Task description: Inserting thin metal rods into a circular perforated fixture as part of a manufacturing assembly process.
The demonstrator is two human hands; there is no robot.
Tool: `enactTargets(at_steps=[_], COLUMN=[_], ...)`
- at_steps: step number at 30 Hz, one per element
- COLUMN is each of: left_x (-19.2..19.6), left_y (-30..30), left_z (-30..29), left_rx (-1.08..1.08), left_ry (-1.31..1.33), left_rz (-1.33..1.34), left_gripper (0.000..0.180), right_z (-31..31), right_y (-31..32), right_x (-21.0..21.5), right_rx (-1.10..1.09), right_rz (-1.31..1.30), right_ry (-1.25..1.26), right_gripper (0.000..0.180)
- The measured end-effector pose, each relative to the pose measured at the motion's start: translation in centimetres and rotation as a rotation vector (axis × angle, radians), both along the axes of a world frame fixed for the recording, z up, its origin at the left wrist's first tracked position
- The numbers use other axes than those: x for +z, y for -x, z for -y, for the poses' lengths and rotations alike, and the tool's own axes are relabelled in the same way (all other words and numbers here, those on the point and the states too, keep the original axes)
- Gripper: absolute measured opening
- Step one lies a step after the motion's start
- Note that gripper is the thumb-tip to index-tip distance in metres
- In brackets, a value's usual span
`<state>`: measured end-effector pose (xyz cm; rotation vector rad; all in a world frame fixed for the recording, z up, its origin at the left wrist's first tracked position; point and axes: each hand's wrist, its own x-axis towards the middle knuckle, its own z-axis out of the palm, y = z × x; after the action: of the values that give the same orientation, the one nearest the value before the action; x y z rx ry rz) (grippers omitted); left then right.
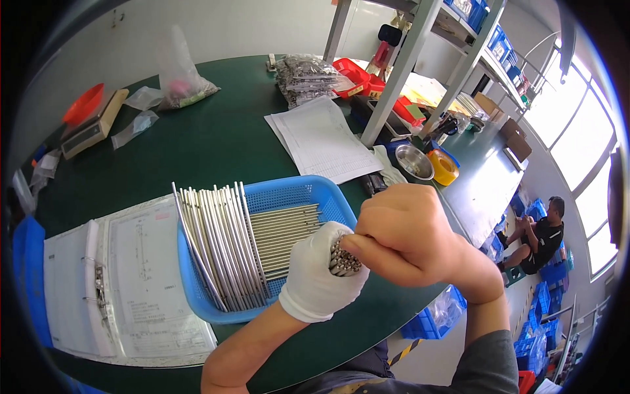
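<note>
Near the basket, the gloved left hand gripped a rod bundle around its middle while the bare right hand pinched one end; the rods looked stiff, heavy and slippery.

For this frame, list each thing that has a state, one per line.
Left hand: gloved, closed around a bundle of metal rods.
Right hand: bare, fingertips pinching the rod ends.
Blue basket: filled with rods, some leaning on its rim.
Ring binder: lying open.
</note>
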<state>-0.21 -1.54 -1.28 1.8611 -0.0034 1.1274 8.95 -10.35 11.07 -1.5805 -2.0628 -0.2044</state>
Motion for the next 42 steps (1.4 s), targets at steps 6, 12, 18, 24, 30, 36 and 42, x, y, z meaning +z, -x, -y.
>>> enactTargets(at_steps=[6, 12, 18, 24, 30, 36, 42], left_x=[1.1, 0.8, 0.8, -0.1, 0.1, -0.2, 0.7], left_y=[0.5, 0.3, 0.4, 0.0, 0.0, -0.3, 0.1], left_z=[-0.2, -0.2, -0.2, -0.1, -0.1, 0.0, -0.2], left_rx=[-0.031, -0.007, -0.002, -0.045, -0.069, -0.070, 0.044], left_ry=[0.015, 0.030, 0.047, 0.098, 0.152, 0.169, -0.032], left_rz=[0.006, 0.014, 0.004, 0.032, 0.045, 0.052, 0.003], left_gripper=[0.021, 0.019, 0.018, 0.020, 0.022, 0.022, 0.022], right_z=[-0.2, -0.2, 0.0, -0.1, -0.4, -0.5, -0.4], right_y=[-0.1, -0.2, 0.1, 0.0, 0.0, 0.2, 0.3], right_x=[-1.0, -0.4, -0.1, -0.4, 0.2, 0.1, 0.6], right_rx=[0.039, 0.065, 0.034, 0.046, 0.021, -0.014, -0.027], right_rz=[-0.212, -0.176, -0.226, -0.198, -0.126, -0.164, -0.036], right_ry=[-0.083, -0.145, -0.112, -0.085, -0.055, -0.039, -0.097], right_gripper=[0.006, 0.011, 0.013, 0.010, 0.008, 0.003, 0.010])
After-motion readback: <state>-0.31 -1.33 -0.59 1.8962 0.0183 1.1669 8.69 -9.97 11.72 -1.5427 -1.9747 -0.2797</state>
